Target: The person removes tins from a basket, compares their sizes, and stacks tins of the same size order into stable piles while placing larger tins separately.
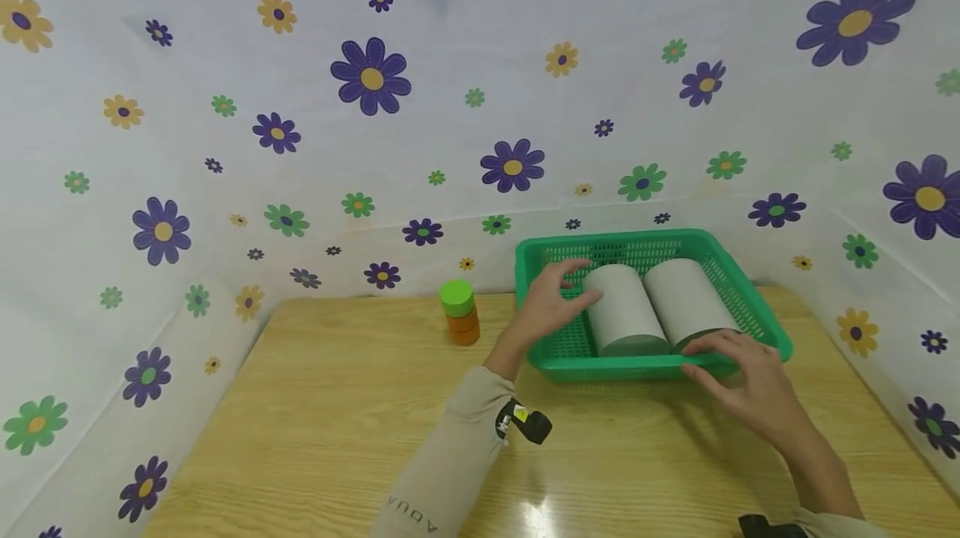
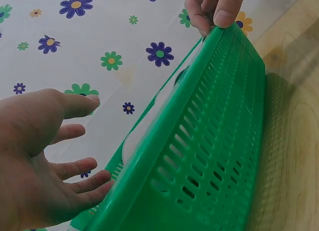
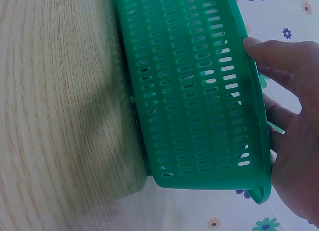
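Observation:
A green slotted plastic basket (image 1: 615, 369) stands at the back right of the table with two white cylinders (image 1: 624, 309) lying side by side in it. My left hand (image 1: 551, 302) hovers over the basket's left part, thumb and fingers spread beside the nearer-left cylinder; in the left wrist view the hand (image 2: 45, 156) has nothing between its fingers. At the front rim, towards the right corner, my right hand (image 1: 757, 384) pinches the basket, thumb outside and fingers over the inner side. The right wrist view shows the thumb of this hand (image 3: 299, 106) against the rim.
An orange jar with a green lid (image 1: 459, 313) stands on the wooden table (image 1: 337, 413), left of the basket. White cloth with printed flowers (image 1: 442, 121) hangs behind the table and along both sides.

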`<state>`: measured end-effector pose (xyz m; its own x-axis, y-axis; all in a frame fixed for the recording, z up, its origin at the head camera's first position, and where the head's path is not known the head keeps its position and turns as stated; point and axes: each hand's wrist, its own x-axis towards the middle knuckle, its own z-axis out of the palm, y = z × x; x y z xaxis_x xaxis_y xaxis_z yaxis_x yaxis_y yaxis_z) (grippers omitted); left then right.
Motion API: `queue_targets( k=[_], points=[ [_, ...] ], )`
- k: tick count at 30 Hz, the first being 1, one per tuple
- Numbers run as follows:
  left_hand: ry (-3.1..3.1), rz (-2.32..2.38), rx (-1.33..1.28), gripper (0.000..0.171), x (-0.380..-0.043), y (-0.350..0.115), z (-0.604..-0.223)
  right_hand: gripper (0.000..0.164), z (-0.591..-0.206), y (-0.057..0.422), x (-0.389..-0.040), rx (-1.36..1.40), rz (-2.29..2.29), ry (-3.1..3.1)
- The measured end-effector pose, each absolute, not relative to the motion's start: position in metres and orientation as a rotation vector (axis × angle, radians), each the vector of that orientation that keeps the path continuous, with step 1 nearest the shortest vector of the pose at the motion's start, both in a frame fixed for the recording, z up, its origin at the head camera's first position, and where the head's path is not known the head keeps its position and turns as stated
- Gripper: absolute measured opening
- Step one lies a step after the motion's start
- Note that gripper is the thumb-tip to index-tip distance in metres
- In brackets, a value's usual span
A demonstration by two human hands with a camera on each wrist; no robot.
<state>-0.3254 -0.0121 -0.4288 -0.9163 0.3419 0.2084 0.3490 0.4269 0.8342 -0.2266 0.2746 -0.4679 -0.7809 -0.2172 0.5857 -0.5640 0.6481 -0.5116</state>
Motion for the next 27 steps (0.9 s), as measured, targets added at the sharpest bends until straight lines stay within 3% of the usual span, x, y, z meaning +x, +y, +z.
queue_targets(
  k=[19, 27],
  points=[
    [-2.808, -1.575, -0.365, 0.064, -0.349, 0.03, -0.444, 0.031, -0.469, 0.274, -0.226, 0.608, 0.953, -2.374],
    [-2.836, -1.647, -0.213, 0.076, -0.35, 0.042, -0.453, 0.03, -0.467, 0.272, -0.224, 0.61, 0.942, -2.378]
  ],
)
